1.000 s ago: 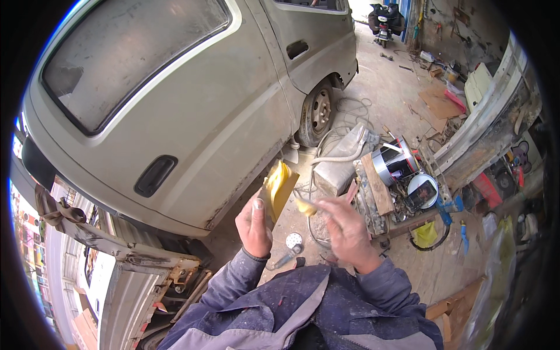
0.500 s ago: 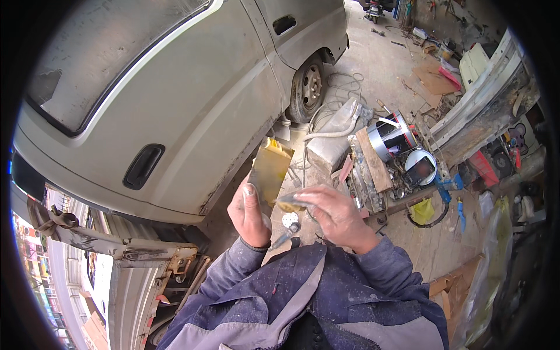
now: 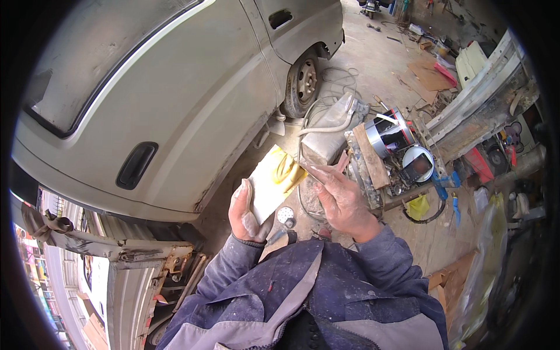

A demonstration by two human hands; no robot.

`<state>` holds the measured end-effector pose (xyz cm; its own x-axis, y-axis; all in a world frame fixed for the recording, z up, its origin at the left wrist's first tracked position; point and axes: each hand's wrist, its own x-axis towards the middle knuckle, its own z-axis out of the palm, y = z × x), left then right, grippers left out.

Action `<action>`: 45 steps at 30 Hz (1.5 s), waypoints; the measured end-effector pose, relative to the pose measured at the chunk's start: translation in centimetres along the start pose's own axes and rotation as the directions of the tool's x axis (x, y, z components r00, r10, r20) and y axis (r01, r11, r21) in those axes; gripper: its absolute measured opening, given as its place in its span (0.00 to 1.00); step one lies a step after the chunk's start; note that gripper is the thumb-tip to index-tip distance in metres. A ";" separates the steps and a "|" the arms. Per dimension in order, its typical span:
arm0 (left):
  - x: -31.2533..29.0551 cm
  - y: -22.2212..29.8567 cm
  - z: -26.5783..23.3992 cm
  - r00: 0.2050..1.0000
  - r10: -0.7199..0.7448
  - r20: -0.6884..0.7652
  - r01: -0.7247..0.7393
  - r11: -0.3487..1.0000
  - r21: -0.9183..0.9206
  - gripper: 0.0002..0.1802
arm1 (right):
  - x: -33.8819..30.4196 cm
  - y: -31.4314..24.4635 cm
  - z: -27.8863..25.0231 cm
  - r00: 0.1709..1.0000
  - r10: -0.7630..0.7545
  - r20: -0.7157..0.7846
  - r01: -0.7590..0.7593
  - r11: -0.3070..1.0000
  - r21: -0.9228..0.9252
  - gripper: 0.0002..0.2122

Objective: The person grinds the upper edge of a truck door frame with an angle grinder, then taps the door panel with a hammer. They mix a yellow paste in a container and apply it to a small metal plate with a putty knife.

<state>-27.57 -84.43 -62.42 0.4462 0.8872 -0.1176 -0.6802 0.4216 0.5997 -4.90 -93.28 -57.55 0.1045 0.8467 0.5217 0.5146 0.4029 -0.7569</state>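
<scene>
My left hand is closed around the near left edge of a flat board, which it holds tilted in front of my chest. Yellow putty lies in a thick smear on the board's far right part. In my right hand is a thin, flat putty spreader, gripped between thumb and fingers. Its blade sits at the right edge of the putty; whether it touches the board I cannot tell. My right fingers cover most of the spreader.
A pale van's side with a black door handle fills the left, its wheel farther off. At right, a metal can, wooden strip and phone rest on a cluttered stand. A round sander and a hose lie below.
The board has turned so that its putty-covered face shows. My right hand has moved right and slightly up, carrying the spreader from the board's near edge to the putty.
</scene>
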 end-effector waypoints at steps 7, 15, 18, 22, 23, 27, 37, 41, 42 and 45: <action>0.3 -0.3 2.3 0.981 0.192 0.024 -0.192 0.950 0.247 0.26 | 1.8 -0.9 0.8 0.959 -0.279 -0.056 0.234 0.885 -0.404 0.25; 2.3 2.5 1.3 0.901 0.424 0.095 -0.423 0.805 0.416 0.24 | -0.4 -1.1 3.6 0.989 -0.080 0.121 0.090 0.993 -0.080 0.18; 1.4 2.1 1.3 0.844 0.501 0.193 -0.507 0.627 0.592 0.29 | 1.2 -0.7 2.2 0.984 0.130 -0.126 -0.103 0.975 0.196 0.13; -0.1 1.9 2.6 0.736 0.466 0.491 -0.629 0.202 0.751 0.30 | 2.6 -0.9 0.8 0.941 0.308 -0.140 -0.244 0.904 0.351 0.14; -0.2 1.9 2.9 0.736 0.424 0.527 -0.639 0.182 0.747 0.29 | 2.7 -1.0 0.7 0.946 0.290 -0.144 -0.232 0.917 0.323 0.13; -0.5 2.6 3.6 0.755 0.394 0.525 -0.622 0.178 0.762 0.29 | 2.2 -1.3 1.9 0.992 0.067 -0.103 -0.050 0.986 0.158 0.12; -0.4 2.4 3.2 0.794 0.506 0.338 -0.529 0.300 0.794 0.31 | -1.5 0.4 4.6 0.958 -0.148 0.246 0.162 0.986 -0.039 0.16; -1.2 2.2 1.1 0.831 0.549 0.086 -0.450 0.574 0.684 0.31 | -2.1 0.6 3.6 0.990 0.014 0.139 -0.017 1.000 0.018 0.10; -1.4 2.5 0.3 0.840 0.540 0.059 -0.454 0.639 0.621 0.31 | -1.9 0.6 3.1 0.990 0.131 0.049 -0.137 0.982 0.133 0.11; -2.4 2.2 -1.2 0.949 0.313 -0.046 -0.296 0.930 0.219 0.28 | -0.8 0.2 2.2 0.930 0.344 -0.126 -0.234 0.822 0.519 0.14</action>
<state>-30.81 -85.46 -61.74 0.1833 0.9823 0.0396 -0.6373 0.0881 0.7655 -6.76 -93.15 -58.96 0.3814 0.8828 0.2741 -0.0435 0.3134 -0.9486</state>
